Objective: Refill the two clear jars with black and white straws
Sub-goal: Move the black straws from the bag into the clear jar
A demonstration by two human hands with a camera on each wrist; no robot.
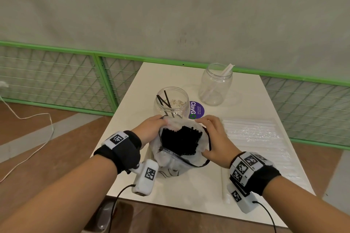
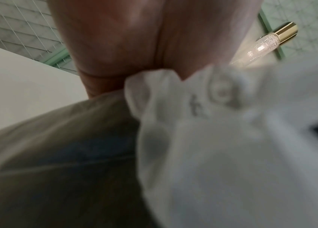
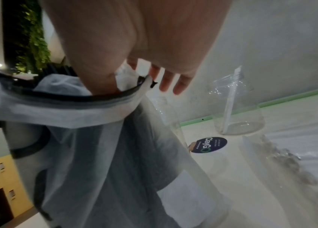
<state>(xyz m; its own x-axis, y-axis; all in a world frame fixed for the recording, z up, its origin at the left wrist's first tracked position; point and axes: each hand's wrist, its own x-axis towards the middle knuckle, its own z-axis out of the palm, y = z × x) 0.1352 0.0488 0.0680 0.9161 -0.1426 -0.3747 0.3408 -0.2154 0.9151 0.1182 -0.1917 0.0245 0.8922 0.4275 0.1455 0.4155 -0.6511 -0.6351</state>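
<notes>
A translucent white bag (image 1: 170, 159) with a black-trimmed mouth stands on the table (image 1: 189, 185), packed with black straws (image 1: 180, 139). My left hand (image 1: 152, 128) grips its bunched left rim (image 2: 154, 88). My right hand (image 1: 211, 137) holds the right rim, thumb hooked inside the bag (image 3: 95, 138) and fingers (image 3: 181, 83) over the far edge. Just beyond the bag is a clear jar (image 1: 171, 102) with a few black straws. Farther right stands a second clear jar (image 1: 216, 85) holding white straws (image 3: 230, 104).
A clear pack of white straws (image 1: 251, 134) lies on the table's right side. One loose white straw (image 1: 224, 181) lies near my right wrist. A purple sticker (image 1: 197, 109) sits between the jars. A green mesh fence (image 1: 56, 73) runs behind the table, and a cable (image 1: 28, 149) trails on the floor to the left.
</notes>
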